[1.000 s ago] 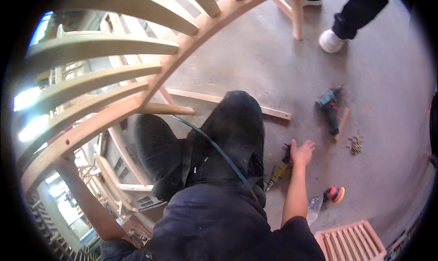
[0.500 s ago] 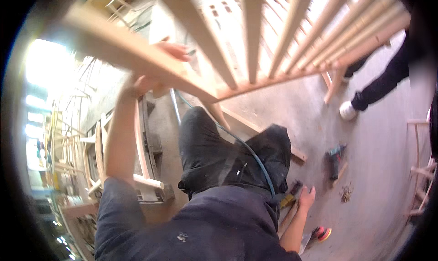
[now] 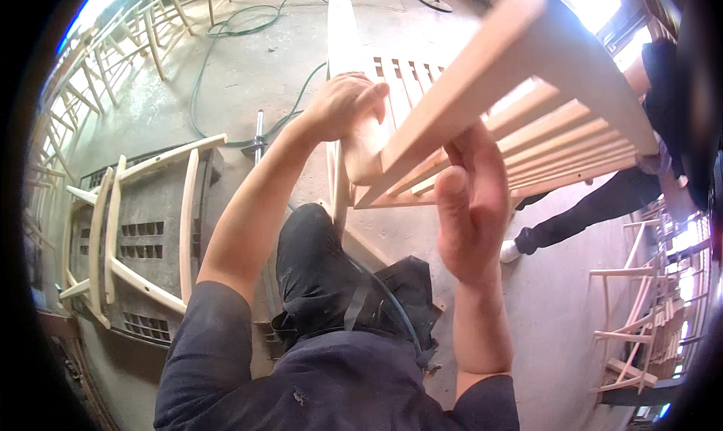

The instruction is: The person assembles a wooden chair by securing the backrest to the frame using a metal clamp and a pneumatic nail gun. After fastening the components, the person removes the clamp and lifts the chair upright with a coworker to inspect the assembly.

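I hold a pale wooden slatted chair frame [image 3: 527, 122] up in front of me. My left hand [image 3: 343, 103] grips its thick rounded side rail near the top. My right hand [image 3: 471, 205] presses against the underside of the long straight rail, fingers wrapped up around it. The slats [image 3: 422, 77] run away from me between the two rails. My dark trousers and knees [image 3: 331, 288] are below the frame.
A bare wooden chair part [image 3: 143, 227] lies on a grey perforated stand at my left. A green hose [image 3: 248, 32] snakes over the concrete floor. Another person's dark leg and white shoe [image 3: 527, 244] stand at right. Unfinished chairs [image 3: 640, 310] are stacked at far right.
My right hand left the floor by the tools and came up onto the frame's rail. The frame has swung closer and turned, and my left hand has shifted along it.
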Available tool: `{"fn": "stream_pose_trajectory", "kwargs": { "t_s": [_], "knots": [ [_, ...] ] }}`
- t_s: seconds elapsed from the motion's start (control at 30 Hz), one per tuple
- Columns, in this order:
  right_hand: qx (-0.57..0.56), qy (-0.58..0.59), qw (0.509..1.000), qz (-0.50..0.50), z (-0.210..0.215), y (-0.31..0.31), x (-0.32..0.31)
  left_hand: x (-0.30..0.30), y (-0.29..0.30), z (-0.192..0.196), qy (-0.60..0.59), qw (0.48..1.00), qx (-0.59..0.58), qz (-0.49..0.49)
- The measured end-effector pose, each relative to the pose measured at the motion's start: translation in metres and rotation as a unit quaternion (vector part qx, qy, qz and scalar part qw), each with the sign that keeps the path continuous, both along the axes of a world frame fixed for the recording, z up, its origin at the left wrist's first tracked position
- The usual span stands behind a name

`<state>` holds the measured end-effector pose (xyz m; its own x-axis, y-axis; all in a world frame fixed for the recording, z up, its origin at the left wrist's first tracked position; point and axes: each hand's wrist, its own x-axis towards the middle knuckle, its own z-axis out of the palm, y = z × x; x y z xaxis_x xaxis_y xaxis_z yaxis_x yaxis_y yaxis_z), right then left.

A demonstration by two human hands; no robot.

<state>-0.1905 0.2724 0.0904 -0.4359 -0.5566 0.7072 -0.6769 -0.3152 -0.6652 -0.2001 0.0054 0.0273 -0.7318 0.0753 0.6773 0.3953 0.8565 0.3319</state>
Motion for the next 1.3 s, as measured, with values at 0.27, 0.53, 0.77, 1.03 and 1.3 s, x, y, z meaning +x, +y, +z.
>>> {"fn": "stream_pose_trajectory", "kwargs": {
  "t_s": [0.27,0.53,0.77,1.03,1.3],
  "knots": [
    [-0.016,-0.044,0.998,-0.046,0.039,-0.061,-0.001,0.016,-0.008,0.017,-0.094,0.995,-0.007,0.032],
    [-0.067,0.065,0.985,-0.148,0.020,-0.062,-0.018,0.000,-0.004,-0.002,0.044,0.993,-0.113,0.006],
    [-0.122,0.185,0.947,-0.232,0.033,0.012,-0.010,0.000,-0.075,-0.076,-0.104,0.984,0.144,-0.003],
    [-0.163,0.365,0.811,-0.427,0.154,0.100,-0.149,-0.013,-0.060,-0.026,-0.050,0.993,-0.077,-0.075],
    [-0.275,0.330,0.786,-0.445,0.147,0.080,-0.181,0.016,-0.068,-0.023,-0.050,0.983,-0.174,-0.002]
  ]
}}
